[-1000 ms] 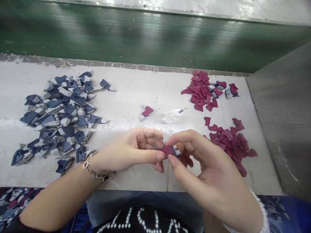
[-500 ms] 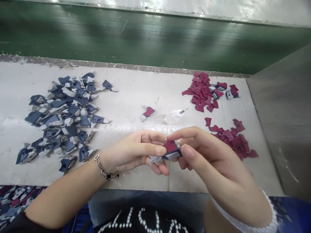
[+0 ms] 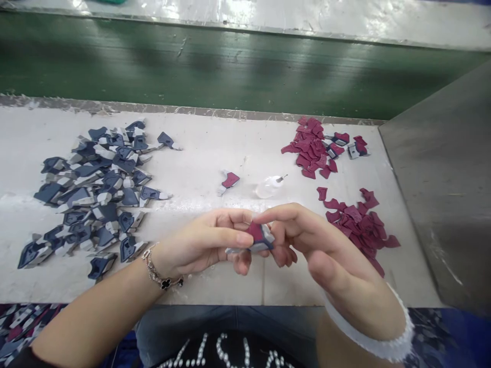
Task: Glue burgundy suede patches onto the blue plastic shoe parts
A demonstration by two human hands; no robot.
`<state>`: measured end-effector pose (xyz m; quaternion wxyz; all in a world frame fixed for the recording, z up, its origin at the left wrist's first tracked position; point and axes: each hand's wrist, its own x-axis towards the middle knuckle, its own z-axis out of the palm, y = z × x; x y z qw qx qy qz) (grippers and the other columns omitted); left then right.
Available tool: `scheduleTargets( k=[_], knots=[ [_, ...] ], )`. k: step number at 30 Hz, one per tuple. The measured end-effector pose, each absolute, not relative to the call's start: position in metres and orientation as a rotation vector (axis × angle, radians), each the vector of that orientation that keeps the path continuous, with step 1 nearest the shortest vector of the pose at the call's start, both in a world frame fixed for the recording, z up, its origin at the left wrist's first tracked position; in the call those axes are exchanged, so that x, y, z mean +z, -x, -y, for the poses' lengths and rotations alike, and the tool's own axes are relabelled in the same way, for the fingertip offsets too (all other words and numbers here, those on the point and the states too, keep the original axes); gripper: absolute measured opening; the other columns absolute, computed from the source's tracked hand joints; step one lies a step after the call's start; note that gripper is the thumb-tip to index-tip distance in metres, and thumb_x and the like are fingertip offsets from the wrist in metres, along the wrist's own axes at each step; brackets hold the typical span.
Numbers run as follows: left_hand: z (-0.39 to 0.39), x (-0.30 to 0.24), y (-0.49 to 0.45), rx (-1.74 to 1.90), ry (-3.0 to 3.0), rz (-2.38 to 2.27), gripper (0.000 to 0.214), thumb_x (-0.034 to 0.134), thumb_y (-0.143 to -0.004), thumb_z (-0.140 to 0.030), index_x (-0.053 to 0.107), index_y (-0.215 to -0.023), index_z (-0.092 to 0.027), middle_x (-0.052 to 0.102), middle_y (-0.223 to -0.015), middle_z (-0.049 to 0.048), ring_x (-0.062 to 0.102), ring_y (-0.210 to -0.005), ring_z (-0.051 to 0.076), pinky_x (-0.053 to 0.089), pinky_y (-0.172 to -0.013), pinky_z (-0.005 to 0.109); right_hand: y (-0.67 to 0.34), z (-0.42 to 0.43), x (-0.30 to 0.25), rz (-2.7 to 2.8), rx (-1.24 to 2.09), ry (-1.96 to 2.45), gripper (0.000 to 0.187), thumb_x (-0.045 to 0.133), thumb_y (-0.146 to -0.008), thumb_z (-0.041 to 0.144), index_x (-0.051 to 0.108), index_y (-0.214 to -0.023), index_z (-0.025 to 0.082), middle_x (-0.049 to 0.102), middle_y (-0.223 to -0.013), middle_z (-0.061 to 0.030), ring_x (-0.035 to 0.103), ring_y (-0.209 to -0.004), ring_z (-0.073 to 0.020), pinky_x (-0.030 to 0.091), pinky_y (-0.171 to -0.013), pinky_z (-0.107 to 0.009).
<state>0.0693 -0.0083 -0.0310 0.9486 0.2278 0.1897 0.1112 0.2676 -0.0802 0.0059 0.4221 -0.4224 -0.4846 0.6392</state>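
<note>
Pinched between the thumb and fingers of my left hand (image 3: pixel 207 240) is a small plastic part (image 3: pixel 262 240), grey and dark blue with a maroon plate on its upper face. My left thumb lies on the maroon plate. My right hand (image 3: pixel 322 245) is at the part's right side, its index fingertip touching the far edge. The right thumb is lifted away, and the other right fingers curl beside the part. Beyond my hands lie a similar part with a maroon plate (image 3: pixel 230 180) and a clear squeeze bottle with a needle tip (image 3: pixel 269 187).
A large heap of blue-and-grey parts (image 3: pixel 111 179) covers the left of the white table (image 3: pixel 199 153). Two piles of maroon plates (image 3: pixel 309 145) (image 3: pixel 362 222) lie on the right, with several assembled parts (image 3: pixel 340 138) by the far one. A metal panel (image 3: pixel 441 179) bounds the right side.
My right thumb has come off the part and spread away from it. Both hands and the part sit slightly further left in view, which has shifted a little overall.
</note>
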Motion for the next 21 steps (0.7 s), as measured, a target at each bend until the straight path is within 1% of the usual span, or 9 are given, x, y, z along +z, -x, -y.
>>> scheduleTargets(
  k=[2, 4, 5, 6, 8, 10, 12, 17, 21],
  knots=[
    [0.010, -0.028, -0.069, 0.224, -0.463, -0.343, 0.025, 0.077, -0.082, -0.023, 0.065, -0.102, -0.015, 0.071, -0.093, 0.0048, 0.071, -0.060, 0.009, 0.054, -0.054, 0.011, -0.274, 0.078, -0.006, 1.142, 1.699, 0.849, 0.060, 0.060, -0.082, 0.074, 0.059, -0.113, 0.023, 0.052, -0.067, 0.0049, 0.045, -0.056, -0.0118, 0.043, -0.057, -0.025],
    [0.011, -0.023, -0.069, 0.224, -0.469, -0.333, 0.027, 0.076, -0.084, -0.023, 0.062, -0.107, -0.022, 0.072, -0.094, 0.0028, 0.073, -0.061, 0.010, 0.052, -0.052, 0.010, -0.279, 0.075, -0.017, 1.050, 1.754, 0.576, 0.068, 0.054, -0.077, 0.083, 0.054, -0.110, 0.023, 0.047, -0.056, 0.0089, 0.035, -0.041, -0.0090, 0.036, -0.043, -0.021],
    [0.012, -0.022, -0.068, 0.226, -0.481, -0.348, 0.027, 0.074, -0.086, -0.023, 0.061, -0.109, -0.025, 0.072, -0.094, 0.0021, 0.074, -0.063, 0.011, 0.053, -0.053, 0.010, -0.280, 0.074, -0.022, 1.009, 1.770, 0.413, 0.065, 0.051, -0.079, 0.083, 0.053, -0.105, 0.023, 0.044, -0.052, 0.0108, 0.030, -0.036, -0.0071, 0.032, -0.039, -0.018],
    [0.012, -0.020, -0.067, 0.233, -0.498, -0.367, 0.027, 0.072, -0.087, -0.024, 0.062, -0.111, -0.028, 0.072, -0.094, 0.0018, 0.075, -0.066, 0.013, 0.054, -0.054, 0.011, -0.281, 0.073, -0.027, 1.005, 1.799, 0.219, 0.060, 0.049, -0.081, 0.081, 0.052, -0.098, 0.024, 0.042, -0.050, 0.0116, 0.028, -0.033, -0.0059, 0.031, -0.037, -0.017],
    [0.011, -0.018, -0.065, 0.240, -0.542, -0.437, 0.026, 0.070, -0.089, -0.024, 0.065, -0.113, -0.031, 0.073, -0.095, 0.0022, 0.076, -0.071, 0.016, 0.057, -0.057, 0.015, -0.280, 0.071, -0.032, 0.994, 1.827, -0.001, 0.056, 0.045, -0.084, 0.080, 0.048, -0.087, 0.024, 0.039, -0.048, 0.0122, 0.029, -0.030, -0.0050, 0.031, -0.035, -0.015],
    [0.010, -0.016, -0.063, 0.265, -0.577, -0.512, 0.023, 0.072, -0.087, -0.025, 0.070, -0.109, -0.030, 0.073, -0.098, 0.0029, 0.076, -0.073, 0.017, 0.059, -0.060, 0.018, -0.276, 0.070, -0.033, 0.991, 1.836, -0.048, 0.056, 0.043, -0.084, 0.081, 0.046, -0.084, 0.025, 0.038, -0.047, 0.0124, 0.031, -0.029, -0.0053, 0.031, -0.034, -0.015],
    [0.009, -0.015, -0.062, 0.301, -0.596, -0.560, 0.020, 0.075, -0.084, -0.026, 0.073, -0.104, -0.029, 0.074, -0.099, 0.0035, 0.075, -0.070, 0.017, 0.058, -0.059, 0.019, -0.274, 0.070, -0.031, 0.984, 1.834, -0.028, 0.057, 0.042, -0.084, 0.081, 0.046, -0.083, 0.025, 0.036, -0.047, 0.0129, 0.031, -0.030, -0.0054, 0.031, -0.035, -0.016],
    [0.010, -0.009, -0.063, 0.361, -0.569, -0.679, 0.023, 0.080, -0.076, -0.026, 0.075, -0.099, -0.028, 0.074, -0.091, 0.0029, 0.070, -0.061, 0.015, 0.057, -0.057, 0.021, -0.273, 0.071, -0.027, 0.969, 1.837, -0.042, 0.057, 0.038, -0.086, 0.080, 0.046, -0.082, 0.024, 0.036, -0.047, 0.0126, 0.030, -0.030, -0.0054, 0.030, -0.035, -0.016],
    [0.011, -0.008, -0.066, 0.421, -0.622, -0.685, 0.019, 0.077, -0.078, -0.021, 0.075, -0.096, -0.025, 0.074, -0.087, 0.0048, 0.065, -0.058, 0.014, 0.056, -0.056, 0.024, -0.274, 0.071, -0.028, 0.978, 1.841, -0.045, 0.057, 0.038, -0.086, 0.081, 0.046, -0.082, 0.025, 0.036, -0.047, 0.0124, 0.031, -0.031, -0.0056, 0.031, -0.035, -0.016]
  ],
)
